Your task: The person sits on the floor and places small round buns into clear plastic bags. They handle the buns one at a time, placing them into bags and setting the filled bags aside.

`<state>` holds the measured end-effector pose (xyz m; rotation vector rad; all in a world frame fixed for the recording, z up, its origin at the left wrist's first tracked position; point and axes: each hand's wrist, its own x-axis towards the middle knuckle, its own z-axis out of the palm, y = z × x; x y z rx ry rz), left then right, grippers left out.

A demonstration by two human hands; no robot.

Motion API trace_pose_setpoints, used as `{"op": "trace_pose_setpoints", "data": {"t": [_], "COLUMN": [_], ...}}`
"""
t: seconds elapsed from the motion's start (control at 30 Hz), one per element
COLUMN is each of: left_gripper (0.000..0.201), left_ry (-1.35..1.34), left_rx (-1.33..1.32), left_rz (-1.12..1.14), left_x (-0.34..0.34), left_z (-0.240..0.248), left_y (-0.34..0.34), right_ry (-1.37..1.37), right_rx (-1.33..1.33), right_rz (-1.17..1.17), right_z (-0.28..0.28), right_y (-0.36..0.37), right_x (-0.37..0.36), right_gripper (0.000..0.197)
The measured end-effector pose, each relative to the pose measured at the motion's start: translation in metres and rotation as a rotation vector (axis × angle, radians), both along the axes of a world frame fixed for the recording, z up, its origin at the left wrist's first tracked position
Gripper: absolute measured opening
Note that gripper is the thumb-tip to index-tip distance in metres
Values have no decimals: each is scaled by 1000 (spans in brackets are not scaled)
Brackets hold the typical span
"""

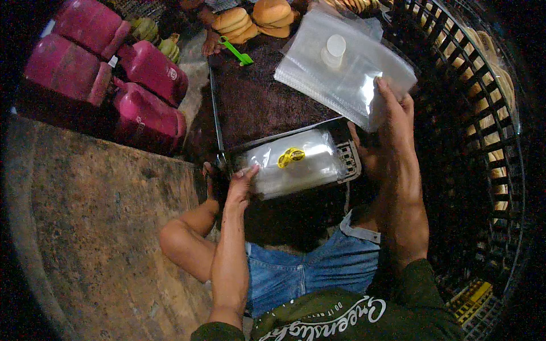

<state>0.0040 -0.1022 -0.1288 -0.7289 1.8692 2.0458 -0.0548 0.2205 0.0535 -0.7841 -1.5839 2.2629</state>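
Observation:
My right hand (pixel 396 111) grips a stack of clear plastic bags (pixel 318 74) by its near right corner, thumb on top, above the dark tabletop (pixel 247 102). A small white cylinder (pixel 334 48) shows on those bags; whether it lies on them or is part of them I cannot tell. Nearer to me, a second stack of clear plastic bags (pixel 267 176) with yellow round labels (pixel 291 157) lies across a light plastic basket (pixel 349 162). My left hand (pixel 243 183) holds its left end, thumb on top and the other fingers partly hidden.
Bread buns (pixel 233 24) and a bright green plastic tool (pixel 236 52) lie at the table's far side, beside part of another person (pixel 210 42). Magenta jerrycans (pixel 149 113) stand left, on a brown floor (pixel 102 227). A tall black crate (pixel 483 96) with bread rises right.

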Motion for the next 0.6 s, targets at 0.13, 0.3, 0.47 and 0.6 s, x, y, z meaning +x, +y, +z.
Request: {"op": "trace_pose_setpoints", "data": {"t": [0.13,0.3,0.47,0.6], "left_gripper": [27,39,50,58], "left_ry": [-63,-70,18,-141], "left_rx": [172,102,-138,12], "left_rz": [238,86,7,-114], "left_x": [12,3,5,-5], "left_z": [-17,-18,-47,-11], "left_y": [-37,-28,-34,-17], "right_ry": [43,29,71,133], "right_rx": [71,73,61,123], "right_rz": [10,15,43,34], "right_z": [-15,-13,-11,-23], "right_y": [13,13,7,18], "right_x": [-7,-5,-3,-11], "right_gripper": [57,58,56,57]}}
